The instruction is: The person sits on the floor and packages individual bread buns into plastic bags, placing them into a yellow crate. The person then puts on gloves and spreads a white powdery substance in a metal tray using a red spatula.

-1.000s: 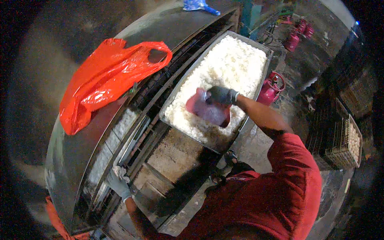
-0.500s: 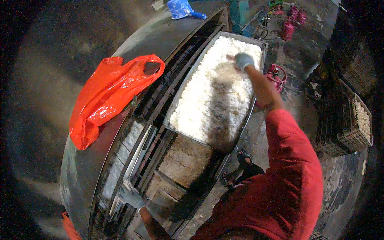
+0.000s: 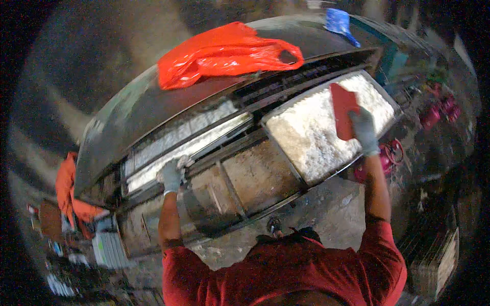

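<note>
My gloved right hand grips a flat red scraper by its edge. Beneath the scraper is a shallow rectangular tray filled with white, crumbly, grain-like stuff. Whether the blade touches that layer, I cannot tell. At the left, my gloved left hand rests on a dark metal rail, its pale fingertips and thumb apart, slightly blurred. Just beyond it, a narrow strip of another white-filled tray shows in the slot under the big dark curved cover.
An orange-red plastic bag and a blue scoop lie on the curved cover. Bare brown panels adjoin the filled tray. Pink gas cylinders stand at far right, stacked crates at lower right. Another orange bag hangs left.
The view has turned, so the machine now lies more crosswise. The red scraper shows plainly in my right hand, where before it was a blur. My left hand stays at the rail.
</note>
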A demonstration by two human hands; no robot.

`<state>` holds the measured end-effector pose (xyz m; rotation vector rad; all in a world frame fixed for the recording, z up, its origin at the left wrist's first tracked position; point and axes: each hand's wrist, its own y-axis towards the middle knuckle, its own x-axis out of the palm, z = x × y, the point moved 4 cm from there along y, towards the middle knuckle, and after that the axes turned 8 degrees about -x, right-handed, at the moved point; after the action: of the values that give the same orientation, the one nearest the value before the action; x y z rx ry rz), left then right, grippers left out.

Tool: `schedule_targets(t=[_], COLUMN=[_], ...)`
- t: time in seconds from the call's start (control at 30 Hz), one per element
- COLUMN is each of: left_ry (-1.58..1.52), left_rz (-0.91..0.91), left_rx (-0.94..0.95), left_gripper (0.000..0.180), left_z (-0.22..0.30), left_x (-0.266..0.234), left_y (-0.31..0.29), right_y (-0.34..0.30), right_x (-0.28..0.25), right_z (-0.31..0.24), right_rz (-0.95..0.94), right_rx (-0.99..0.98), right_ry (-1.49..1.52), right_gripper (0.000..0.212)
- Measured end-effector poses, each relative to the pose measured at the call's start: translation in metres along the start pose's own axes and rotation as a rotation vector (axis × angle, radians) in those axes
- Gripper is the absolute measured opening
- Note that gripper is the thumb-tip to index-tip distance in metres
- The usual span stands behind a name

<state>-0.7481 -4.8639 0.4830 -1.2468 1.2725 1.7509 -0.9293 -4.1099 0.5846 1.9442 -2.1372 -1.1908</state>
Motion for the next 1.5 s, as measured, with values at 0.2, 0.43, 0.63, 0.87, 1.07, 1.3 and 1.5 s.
schedule_targets(t=[0.2, 0.43, 0.63, 0.87, 1.07, 1.3, 1.5], left_ry=[-0.023, -0.006, 0.060, 0.047, -0.055, -0.185, -0.887], left_rz=[-0.132, -0.046, -0.007, 0.024, -0.038, -0.008, -0.100], left_rx=[-0.043, -0.025, 0.000, 0.023, 0.099, 0.204, 0.172], left_gripper=[0.049, 0.050, 0.050, 0.044, 0.048, 0.056, 0.054], left_z=[0.049, 0.084, 0.035, -0.038, 0.034, 0.046, -0.015], left_x=[-0.025, -0.018, -0.023, -0.038, -0.028, -0.018, -0.022], left_y=[-0.064, -0.091, -0.095, -0.128, -0.151, -0.208, -0.164], right_y=[-0.076, -0.203, -0.230, -0.198, -0.163, -0.132, -0.097], right_x=[-0.055, 0.060, 0.133, 0.185, 0.189, 0.314, 0.443], right_z=[-0.066, 0.039, 0.043, 0.011, 0.053, -0.137, -0.060], right_rz=[0.368, 0.283, -0.004, 0.177, 0.174, -0.207, -0.515], right_rx=[0.286, 0.156, 0.400, 0.413, 0.380, 0.067, 0.497], right_ry=[0.970, 0.525, 1.194, 0.889, 0.659, 0.336, 0.607], right_gripper=[0.040, 0.025, 0.020, 0.026, 0.031, 0.062, 0.031])
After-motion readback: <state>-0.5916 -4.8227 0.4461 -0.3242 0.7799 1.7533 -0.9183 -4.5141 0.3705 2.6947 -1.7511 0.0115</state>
